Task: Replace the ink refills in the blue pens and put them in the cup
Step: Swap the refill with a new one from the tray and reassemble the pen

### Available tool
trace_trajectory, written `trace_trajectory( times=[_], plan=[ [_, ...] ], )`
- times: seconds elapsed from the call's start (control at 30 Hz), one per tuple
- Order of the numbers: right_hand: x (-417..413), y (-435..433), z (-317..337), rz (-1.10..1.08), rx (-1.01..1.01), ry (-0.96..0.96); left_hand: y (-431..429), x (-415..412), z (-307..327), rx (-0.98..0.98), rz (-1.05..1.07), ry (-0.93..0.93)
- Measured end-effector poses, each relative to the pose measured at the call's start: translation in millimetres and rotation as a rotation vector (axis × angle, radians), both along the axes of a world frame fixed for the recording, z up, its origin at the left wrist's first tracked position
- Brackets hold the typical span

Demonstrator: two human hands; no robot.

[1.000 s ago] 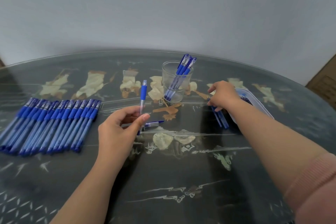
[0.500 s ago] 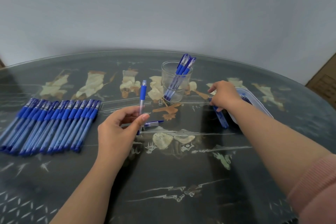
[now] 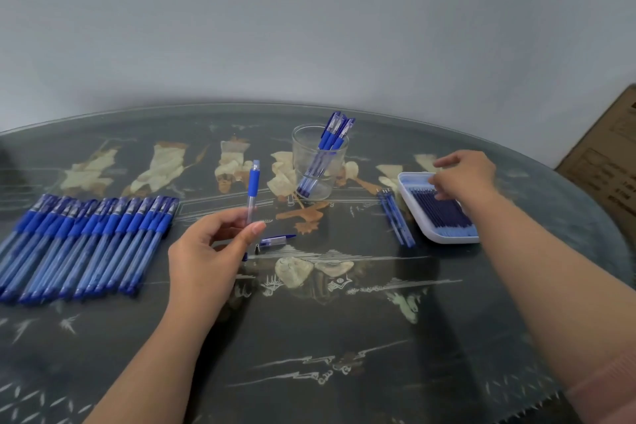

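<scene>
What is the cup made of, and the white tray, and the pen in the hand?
The cup looks like clear glass or hard plastic: the pens inside show right through it. The tray looks like smooth white plastic with a rounded rim. The pen in the left hand seems clear plastic with a blue, maybe rubbery, grip.

No legible text, brand, number or sign is showing anywhere from this position. The cardboard box (image 3: 609, 162) at the right edge of the room is carrying dark printed marks on its side, but they are blurring past reading. The blue pen (image 3: 253, 189) standing upright in the left hand (image 3: 203, 251), the row of blue pens (image 3: 86, 244) lying on the table and the pens (image 3: 332, 138) leaning in the glass cup (image 3: 299, 155) are appearing too small for any print to be read.
</scene>
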State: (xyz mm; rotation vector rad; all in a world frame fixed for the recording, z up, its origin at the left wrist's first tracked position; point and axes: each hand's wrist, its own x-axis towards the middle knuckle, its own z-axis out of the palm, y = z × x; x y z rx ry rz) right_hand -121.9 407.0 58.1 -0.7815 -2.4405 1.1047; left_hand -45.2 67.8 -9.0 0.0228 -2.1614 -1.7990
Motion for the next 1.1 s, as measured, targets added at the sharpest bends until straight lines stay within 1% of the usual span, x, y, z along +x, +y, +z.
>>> trace_trajectory(
  times=[0.1, 0.27, 0.43, 0.53, 0.6, 0.63, 0.7, 0.77, 0.83, 0.9, 1.0, 1.1],
  plan=[
    [7, 8, -8, 0.027, 0.064, -0.147, -1, 1, 1, -0.018, 0.005, -0.002],
    [8, 5, -24, 0.144, 0.265, -0.346, -1, 2, 1, -0.009, 0.021, 0.007],
    [2, 4, -35, 0.178, 0.45, -0.406, -1, 3, 1, -0.002, 0.027, 0.025],
    [1, -2, -36, 0.151, 0.479, -0.429, -1, 3, 1, 0.005, 0.019, 0.025],
    [2, -7, -29, 0.113, 0.435, -0.376, -1, 2, 0, 0.009, 0.017, 0.024],
    [3, -9, -25, 0.085, 0.394, -0.318, -2, 2, 0, -0.003, 0.011, 0.028],
    [7, -16, -15, 0.025, 0.234, -0.152, -2, 2, -1, -0.03, -0.009, 0.043],
    [19, -35, -2, 0.027, -0.024, 0.043, -2, 2, -1, -0.03, -0.024, 0.058],
    [38, -63, 9, 0.101, -0.352, 0.2, -1, 3, -1, -0.033, -0.036, 0.08],
    [60, -91, 18, 0.2, -0.605, 0.303, -1, 3, -1, -0.026, -0.053, 0.091],
    [86, -123, 21, 0.328, -0.902, 0.434, 1, 5, 0, 0.001, -0.11, 0.114],
    [95, -143, 19, 0.399, -1.093, 0.531, 2, 4, -3, -0.071, -0.137, 0.184]
  ],
)
